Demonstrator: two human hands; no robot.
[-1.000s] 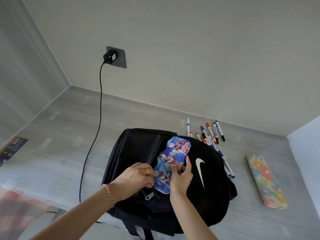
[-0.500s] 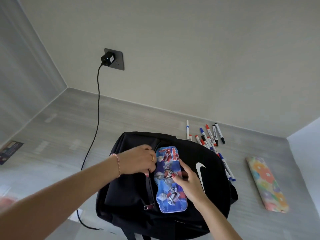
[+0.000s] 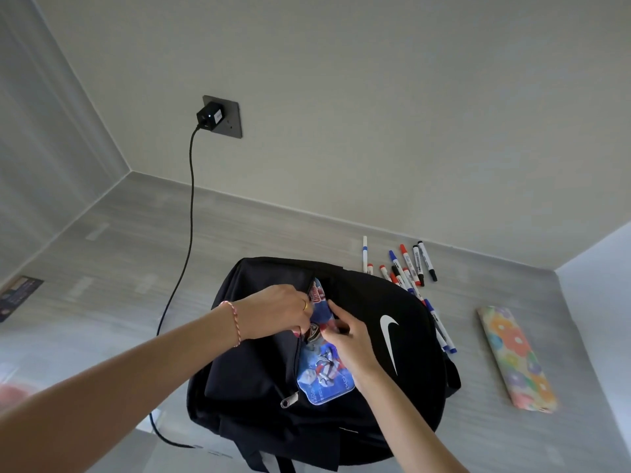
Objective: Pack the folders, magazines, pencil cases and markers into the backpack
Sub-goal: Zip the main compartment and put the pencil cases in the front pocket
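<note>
— Two hands on one thing, as far as I can see. What are they holding?

— Both are at the blue cartoon pencil case, which lies along the open zip of the black backpack. Its far end is tucked under the flap; the near end rests on the outside of the bag, just beside the silver zip pull.

— And the left hand?

— Fingers curled down at the zip edge, against the upper part of the case. Whether it grips the case or the fabric, I cannot tell. A ring shows on one finger and a thin bracelet at the wrist.

— The right hand?

— Its fingers pinch the case at the middle, the heel of the hand lying over its right side.

— Where is everything else?

— The backpack sits on the grey desk. The markers, red, blue and black capped, are scattered behind and to the right of the bag, some touching its edge. A flowered pencil case lies flat well to the right. A black cable runs down from a wall plug past the bag's left side.
</note>
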